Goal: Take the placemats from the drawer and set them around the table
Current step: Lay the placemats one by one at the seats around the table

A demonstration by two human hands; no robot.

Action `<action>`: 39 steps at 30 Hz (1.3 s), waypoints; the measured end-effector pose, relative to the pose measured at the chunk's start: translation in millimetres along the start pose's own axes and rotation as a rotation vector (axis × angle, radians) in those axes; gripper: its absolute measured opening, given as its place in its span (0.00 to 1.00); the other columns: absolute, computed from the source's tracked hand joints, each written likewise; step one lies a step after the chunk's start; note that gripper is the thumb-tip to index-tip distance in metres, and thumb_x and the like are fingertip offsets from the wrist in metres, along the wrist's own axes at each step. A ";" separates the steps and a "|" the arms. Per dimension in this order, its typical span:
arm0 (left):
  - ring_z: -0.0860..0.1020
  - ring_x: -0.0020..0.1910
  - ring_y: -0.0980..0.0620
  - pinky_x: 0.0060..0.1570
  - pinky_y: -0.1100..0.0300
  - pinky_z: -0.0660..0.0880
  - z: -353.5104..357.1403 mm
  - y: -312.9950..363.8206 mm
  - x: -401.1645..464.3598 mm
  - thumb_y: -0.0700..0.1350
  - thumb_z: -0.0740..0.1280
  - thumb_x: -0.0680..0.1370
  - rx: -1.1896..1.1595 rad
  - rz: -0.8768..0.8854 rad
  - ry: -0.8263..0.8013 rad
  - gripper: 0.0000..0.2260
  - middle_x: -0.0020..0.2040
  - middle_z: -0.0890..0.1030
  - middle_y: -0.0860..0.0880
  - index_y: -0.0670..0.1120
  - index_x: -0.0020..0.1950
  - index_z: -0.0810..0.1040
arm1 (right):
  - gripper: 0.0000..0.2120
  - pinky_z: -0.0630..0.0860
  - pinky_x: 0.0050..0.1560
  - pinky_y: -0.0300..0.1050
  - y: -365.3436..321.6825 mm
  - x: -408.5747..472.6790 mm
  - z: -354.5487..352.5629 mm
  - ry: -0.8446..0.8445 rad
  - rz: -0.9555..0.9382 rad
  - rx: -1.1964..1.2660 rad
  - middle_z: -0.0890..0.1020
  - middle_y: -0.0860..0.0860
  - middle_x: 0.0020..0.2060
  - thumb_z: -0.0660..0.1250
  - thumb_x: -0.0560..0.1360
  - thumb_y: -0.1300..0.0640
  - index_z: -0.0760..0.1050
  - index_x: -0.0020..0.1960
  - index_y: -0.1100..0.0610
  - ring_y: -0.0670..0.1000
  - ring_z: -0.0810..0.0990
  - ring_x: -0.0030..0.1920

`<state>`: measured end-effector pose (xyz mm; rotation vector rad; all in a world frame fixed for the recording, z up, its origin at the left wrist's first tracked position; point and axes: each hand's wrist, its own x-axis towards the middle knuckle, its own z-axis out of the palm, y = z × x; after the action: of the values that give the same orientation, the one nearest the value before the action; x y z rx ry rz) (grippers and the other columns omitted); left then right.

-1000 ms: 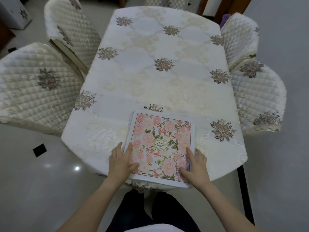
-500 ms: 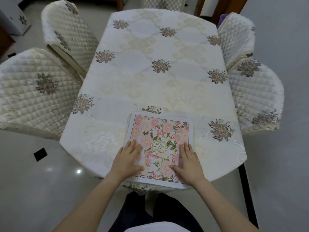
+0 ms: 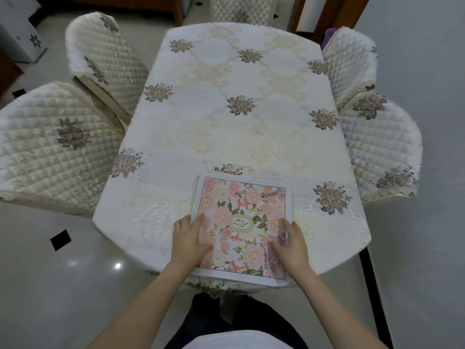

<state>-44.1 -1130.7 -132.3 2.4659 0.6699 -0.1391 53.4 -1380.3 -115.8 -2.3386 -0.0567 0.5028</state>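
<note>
Stack of floral placemats (image 3: pixel 242 224) flat at the near end of the table (image 3: pixel 236 132), front edge jutting just past the tablecloth's near edge, white borders of lower mats peeking out at the far and left sides. Left hand (image 3: pixel 190 239) laid open over the stack's left margin, fingers (image 3: pixel 201 219) spread flat on the print, thumb reaching inward; right hand (image 3: pixel 289 244) laid open near the right margin, fingertips pressing down on the top mat. Nothing pinched or lifted yet, so no grasp as such, only flat contact. Likely step: freeing the top mat from the pile. Best done by holding the pile down with one palm while sliding the top sheet sideways until a corner overhangs, then pinching that corner. Worth watching for two mats clinging together. Quilted chairs (image 3: pixel 57 144) on both sides mark the places, with none set so far.
</note>
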 end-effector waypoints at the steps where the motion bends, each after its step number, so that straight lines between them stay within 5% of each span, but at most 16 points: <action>1: 0.62 0.66 0.43 0.64 0.53 0.63 -2.1 0.5 0.5 0.48 0.77 0.66 -0.104 -0.025 0.009 0.36 0.67 0.67 0.42 0.49 0.72 0.67 | 0.32 0.62 0.62 0.39 -0.6 -0.4 -3.3 0.003 0.003 0.022 0.69 0.56 0.66 0.73 0.70 0.62 0.67 0.72 0.57 0.56 0.66 0.69; 6: 0.71 0.60 0.49 0.59 0.57 0.70 -20.5 -1.6 7.3 0.38 0.75 0.68 -0.489 -0.146 -0.026 0.32 0.61 0.69 0.49 0.51 0.70 0.69 | 0.28 0.67 0.63 0.43 0.3 -0.7 -15.7 0.010 0.006 0.059 0.75 0.52 0.64 0.70 0.70 0.65 0.70 0.69 0.58 0.52 0.72 0.65; 11: 0.77 0.51 0.50 0.41 0.65 0.73 -29.8 -5.6 11.7 0.38 0.74 0.69 -0.619 -0.174 -0.041 0.34 0.59 0.73 0.49 0.54 0.71 0.67 | 0.25 0.75 0.48 0.41 -1.2 2.0 -25.9 0.062 0.115 0.322 0.77 0.49 0.60 0.71 0.71 0.66 0.73 0.66 0.54 0.48 0.79 0.51; 14: 0.77 0.53 0.49 0.45 0.62 0.74 -34.8 -5.4 14.8 0.36 0.72 0.72 -0.755 -0.218 -0.112 0.27 0.58 0.74 0.47 0.54 0.67 0.72 | 0.23 0.77 0.46 0.42 2.1 6.4 -31.9 0.054 0.198 0.536 0.78 0.53 0.58 0.70 0.71 0.67 0.75 0.65 0.54 0.45 0.79 0.51; 19: 0.78 0.55 0.44 0.48 0.54 0.76 -37.0 -13.2 22.6 0.35 0.69 0.74 -0.893 -0.348 -0.136 0.25 0.55 0.78 0.41 0.51 0.68 0.70 | 0.29 0.79 0.48 0.54 2.4 12.3 -31.1 -0.047 0.279 0.597 0.81 0.59 0.52 0.69 0.72 0.68 0.68 0.67 0.46 0.57 0.82 0.50; 23: 0.81 0.48 0.43 0.41 0.56 0.78 -37.7 -10.9 27.5 0.35 0.67 0.76 -0.899 -0.368 -0.170 0.20 0.53 0.81 0.40 0.46 0.66 0.72 | 0.25 0.80 0.43 0.52 0.1 15.6 -30.7 -0.042 0.342 0.698 0.81 0.61 0.52 0.66 0.73 0.70 0.68 0.68 0.54 0.57 0.83 0.44; 28: 0.81 0.50 0.45 0.44 0.53 0.79 -37.7 -4.1 20.6 0.35 0.62 0.78 -0.858 -0.280 -0.254 0.26 0.53 0.81 0.45 0.59 0.69 0.65 | 0.33 0.82 0.45 0.56 -3.6 10.2 -33.0 -0.185 0.237 0.597 0.82 0.57 0.52 0.64 0.74 0.72 0.64 0.68 0.41 0.59 0.83 0.50; 32: 0.70 0.65 0.50 0.64 0.50 0.70 -37.6 -2.8 15.2 0.33 0.62 0.77 -0.729 -0.200 -0.220 0.21 0.65 0.74 0.50 0.53 0.64 0.75 | 0.30 0.76 0.60 0.59 -1.1 11.9 -33.8 -0.208 0.182 0.516 0.76 0.53 0.65 0.63 0.73 0.71 0.70 0.69 0.48 0.56 0.75 0.64; 39: 0.78 0.54 0.47 0.43 0.64 0.77 -49.0 10.7 2.3 0.32 0.64 0.76 -0.779 -0.226 -0.123 0.19 0.56 0.79 0.45 0.50 0.63 0.77 | 0.29 0.82 0.49 0.52 -8.0 6.6 -47.9 -0.181 0.177 0.618 0.82 0.55 0.55 0.62 0.73 0.74 0.71 0.69 0.53 0.54 0.83 0.52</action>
<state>-39.2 -1110.0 -86.7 1.6248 0.7672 -0.0907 78.1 -1404.7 -81.2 -1.6976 0.1976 0.7038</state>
